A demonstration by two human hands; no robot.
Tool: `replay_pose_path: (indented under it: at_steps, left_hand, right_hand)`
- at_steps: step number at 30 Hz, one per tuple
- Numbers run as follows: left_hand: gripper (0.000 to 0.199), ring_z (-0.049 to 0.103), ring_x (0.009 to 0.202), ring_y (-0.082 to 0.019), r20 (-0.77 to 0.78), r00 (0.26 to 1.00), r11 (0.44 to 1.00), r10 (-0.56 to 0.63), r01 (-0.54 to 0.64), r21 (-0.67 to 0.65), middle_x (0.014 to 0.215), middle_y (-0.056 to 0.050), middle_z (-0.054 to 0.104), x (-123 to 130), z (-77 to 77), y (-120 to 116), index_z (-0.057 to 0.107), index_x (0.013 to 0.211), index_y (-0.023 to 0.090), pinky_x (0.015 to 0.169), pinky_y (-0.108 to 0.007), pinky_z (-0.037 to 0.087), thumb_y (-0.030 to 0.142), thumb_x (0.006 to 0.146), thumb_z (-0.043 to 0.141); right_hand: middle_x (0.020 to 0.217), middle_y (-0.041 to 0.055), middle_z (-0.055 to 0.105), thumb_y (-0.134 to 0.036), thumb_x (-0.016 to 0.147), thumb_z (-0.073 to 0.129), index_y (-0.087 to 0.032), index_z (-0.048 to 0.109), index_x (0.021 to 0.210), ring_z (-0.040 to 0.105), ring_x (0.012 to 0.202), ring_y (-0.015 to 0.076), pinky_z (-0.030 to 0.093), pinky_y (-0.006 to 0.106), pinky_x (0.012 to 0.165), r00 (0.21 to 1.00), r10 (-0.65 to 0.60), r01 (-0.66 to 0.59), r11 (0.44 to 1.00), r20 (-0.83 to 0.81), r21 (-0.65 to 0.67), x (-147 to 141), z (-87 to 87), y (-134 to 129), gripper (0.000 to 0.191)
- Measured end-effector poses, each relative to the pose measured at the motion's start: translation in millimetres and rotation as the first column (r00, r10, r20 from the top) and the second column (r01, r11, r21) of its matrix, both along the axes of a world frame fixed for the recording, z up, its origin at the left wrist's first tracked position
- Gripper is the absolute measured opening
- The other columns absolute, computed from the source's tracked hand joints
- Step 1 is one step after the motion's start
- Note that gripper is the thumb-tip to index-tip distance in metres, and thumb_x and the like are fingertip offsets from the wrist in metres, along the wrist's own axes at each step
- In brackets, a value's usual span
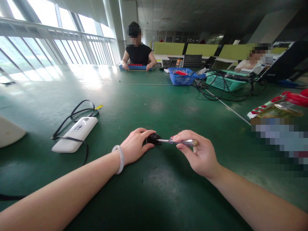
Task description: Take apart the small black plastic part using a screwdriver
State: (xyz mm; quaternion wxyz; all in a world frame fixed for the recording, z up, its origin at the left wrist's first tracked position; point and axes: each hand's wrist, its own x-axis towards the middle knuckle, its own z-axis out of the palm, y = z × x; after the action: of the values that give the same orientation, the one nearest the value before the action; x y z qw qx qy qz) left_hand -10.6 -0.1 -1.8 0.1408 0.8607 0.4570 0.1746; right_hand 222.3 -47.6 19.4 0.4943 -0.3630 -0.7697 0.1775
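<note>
My left hand (136,145), with a pale bangle (118,159) at the wrist, is closed on a small black part (153,138) resting at the table. What kind of part it is cannot be made out; fingers cover its left side. My right hand (198,150) grips a screwdriver (184,142) with a clear handle, held nearly level. Its metal shaft points left, and the tip meets the right side of the black part. The exact spot of contact is too small to see.
On the green table (120,199), a white power bank (75,134) with a black cable lies at left. Farther back are a blue basket (181,78), a green basket (225,82) and tangled black cables (204,91). A red-lidded bottle (281,107) lies right. Two people sit beyond.
</note>
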Motion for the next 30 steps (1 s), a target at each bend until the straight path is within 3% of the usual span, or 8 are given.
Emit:
replay_pose_path:
  at_steps: [4, 14, 20, 26, 30]
  left_hand:
    - [0.039, 0.054, 0.114, -0.025, 0.003, 1.000, 1.000, -0.004, 0.004, -0.007, 0.119, -0.007, 0.060, 0, 0.8, 0, 0.056, 0.124, 0.027, 0.102, -0.040, 0.041, 0.035, 0.086, 0.059]
    - [0.043, 0.054, 0.113, -0.025, 0.005, 1.000, 1.000, 0.011, -0.011, -0.009, 0.120, -0.008, 0.059, 0, -0.4, 0, 0.054, 0.126, 0.027, 0.103, -0.042, 0.041, 0.036, 0.085, 0.059]
    - [0.039, 0.055, 0.112, -0.025, 0.019, 1.000, 1.000, 0.005, -0.004, -0.012, 0.118, -0.007, 0.060, 0, -0.2, 1, 0.056, 0.123, 0.028, 0.102, -0.042, 0.041, 0.035, 0.085, 0.059]
    - [0.038, 0.054, 0.113, -0.025, 0.009, 1.000, 1.000, -0.002, 0.002, -0.015, 0.118, -0.007, 0.060, 0, -0.3, 1, 0.056, 0.123, 0.027, 0.102, -0.042, 0.042, 0.035, 0.086, 0.058]
    - [0.038, 0.054, 0.114, -0.025, -0.005, 1.000, 1.000, -0.008, 0.008, -0.007, 0.118, -0.008, 0.061, 0, 0.6, 0, 0.055, 0.124, 0.027, 0.102, -0.041, 0.041, 0.035, 0.087, 0.057]
  right_hand:
    - [0.088, 0.0043, 0.071, -0.021, 0.085, 0.061, -0.023, 0.066, 0.090, 0.067, 0.085, 0.0210, 0.054, 0.038, 0.077, 0.995, -0.048, 0.039, 0.993, -0.084, -0.107, 2, -4.6, 3, 0.007]
    - [0.090, 0.0050, 0.072, -0.025, 0.084, 0.062, -0.022, 0.068, 0.087, 0.068, 0.087, 0.0217, 0.054, 0.039, 0.080, 0.994, -0.056, 0.038, 0.983, -0.097, -0.179, 0, -3.6, 5, 0.007]
    - [0.087, 0.0052, 0.071, -0.028, 0.084, 0.062, -0.021, 0.068, 0.086, 0.068, 0.085, 0.0203, 0.053, 0.039, 0.083, 0.963, -0.091, 0.025, 0.967, -0.252, -0.255, -1, -5.5, 10, 0.010]
    - [0.082, 0.0037, 0.072, -0.034, 0.076, 0.071, -0.019, 0.069, 0.082, 0.069, 0.076, 0.0170, 0.057, 0.036, 0.077, 0.832, -0.183, -0.076, 0.897, -0.523, -0.435, -1, -14.9, 21, 0.016]
    - [0.079, 0.0021, 0.072, -0.037, 0.070, 0.076, -0.020, 0.070, 0.077, 0.068, 0.075, 0.0151, 0.058, 0.030, 0.071, 0.757, -0.255, -0.104, 0.861, -0.601, -0.497, -1, -18.6, 24, 0.019]
